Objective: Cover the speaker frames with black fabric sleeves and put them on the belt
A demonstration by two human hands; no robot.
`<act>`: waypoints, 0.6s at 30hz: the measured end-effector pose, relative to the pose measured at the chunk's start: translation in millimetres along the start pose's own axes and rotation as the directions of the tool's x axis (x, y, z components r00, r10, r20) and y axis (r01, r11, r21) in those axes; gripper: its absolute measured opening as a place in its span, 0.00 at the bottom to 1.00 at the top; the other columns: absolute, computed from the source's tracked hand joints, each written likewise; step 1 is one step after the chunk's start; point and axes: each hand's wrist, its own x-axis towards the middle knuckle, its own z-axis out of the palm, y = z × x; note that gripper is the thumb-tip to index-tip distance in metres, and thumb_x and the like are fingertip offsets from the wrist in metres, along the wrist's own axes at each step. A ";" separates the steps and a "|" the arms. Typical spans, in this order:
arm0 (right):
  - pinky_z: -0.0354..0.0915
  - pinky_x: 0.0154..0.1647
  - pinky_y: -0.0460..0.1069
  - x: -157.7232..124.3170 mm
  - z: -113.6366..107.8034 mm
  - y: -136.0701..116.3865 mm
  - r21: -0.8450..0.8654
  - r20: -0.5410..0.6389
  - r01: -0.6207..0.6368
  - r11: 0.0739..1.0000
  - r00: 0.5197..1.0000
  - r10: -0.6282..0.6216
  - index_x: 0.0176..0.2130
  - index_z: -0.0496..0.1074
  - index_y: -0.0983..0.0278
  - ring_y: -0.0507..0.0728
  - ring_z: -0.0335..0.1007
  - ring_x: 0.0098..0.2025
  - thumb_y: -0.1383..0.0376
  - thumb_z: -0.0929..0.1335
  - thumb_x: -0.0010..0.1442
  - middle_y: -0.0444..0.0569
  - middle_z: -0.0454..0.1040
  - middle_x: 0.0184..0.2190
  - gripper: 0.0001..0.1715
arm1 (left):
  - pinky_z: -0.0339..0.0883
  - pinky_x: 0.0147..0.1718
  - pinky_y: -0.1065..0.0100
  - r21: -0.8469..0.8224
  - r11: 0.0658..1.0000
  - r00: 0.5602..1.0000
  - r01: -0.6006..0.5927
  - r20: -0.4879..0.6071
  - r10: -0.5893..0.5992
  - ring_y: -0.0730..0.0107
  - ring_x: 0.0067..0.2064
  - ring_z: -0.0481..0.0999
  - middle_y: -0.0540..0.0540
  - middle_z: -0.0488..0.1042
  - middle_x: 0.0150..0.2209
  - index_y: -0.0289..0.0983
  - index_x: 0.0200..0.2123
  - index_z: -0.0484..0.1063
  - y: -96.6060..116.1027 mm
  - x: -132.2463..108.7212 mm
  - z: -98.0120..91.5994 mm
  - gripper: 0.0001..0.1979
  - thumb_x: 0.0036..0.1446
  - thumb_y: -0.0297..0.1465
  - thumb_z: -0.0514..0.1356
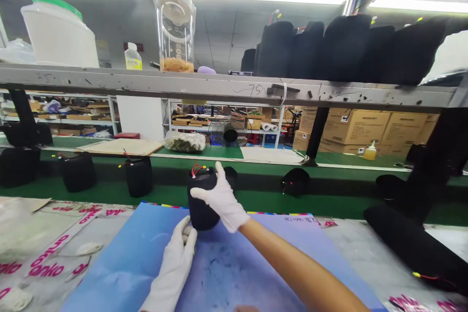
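Observation:
My right hand, in a white glove, grips a black cylindrical pack with short red wires on its top. The pack is upright at the far edge of the blue mat, its top near the green conveyor; whether its base touches the mat I cannot tell. Just below and left of the pack is my left hand, also gloved in white. Its fingers are loosely bent, and nothing shows between them.
Similar black packs stand along the green conveyor belt. A long black roll with a yellow connector lies at right. Overhead, a metal shelf carries a clear bottle, a white tub and several black packs.

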 end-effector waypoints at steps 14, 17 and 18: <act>0.68 0.52 0.62 98.2 5.3 55.1 -0.530 -0.006 0.128 0.838 0.988 -0.154 0.56 0.67 0.64 0.62 0.70 0.53 0.60 0.68 0.65 0.53 0.69 0.56 0.22 | 0.69 0.49 0.56 0.043 0.998 0.998 -0.055 -0.014 0.056 0.60 0.43 0.78 0.41 0.79 0.45 0.38 0.48 0.73 -21.0 7.1 17.8 0.20 0.59 0.42 0.53; 0.71 0.48 0.58 97.9 -27.0 73.4 -0.523 -0.002 0.180 0.833 0.977 -0.213 0.54 0.68 0.65 0.59 0.72 0.49 0.60 0.68 0.66 0.52 0.71 0.53 0.20 | 0.68 0.52 0.53 0.056 0.997 0.998 -0.054 0.037 0.052 0.58 0.46 0.77 0.41 0.79 0.47 0.39 0.47 0.74 -18.5 7.7 10.1 0.18 0.59 0.41 0.54; 0.72 0.47 0.57 94.7 -37.4 77.8 -0.504 0.003 0.232 0.832 0.964 -0.267 0.54 0.68 0.65 0.58 0.73 0.48 0.60 0.67 0.66 0.52 0.72 0.52 0.19 | 0.67 0.54 0.52 0.060 0.997 0.997 -0.050 0.054 0.047 0.57 0.48 0.77 0.41 0.79 0.48 0.39 0.47 0.74 -16.6 7.7 6.5 0.18 0.59 0.41 0.54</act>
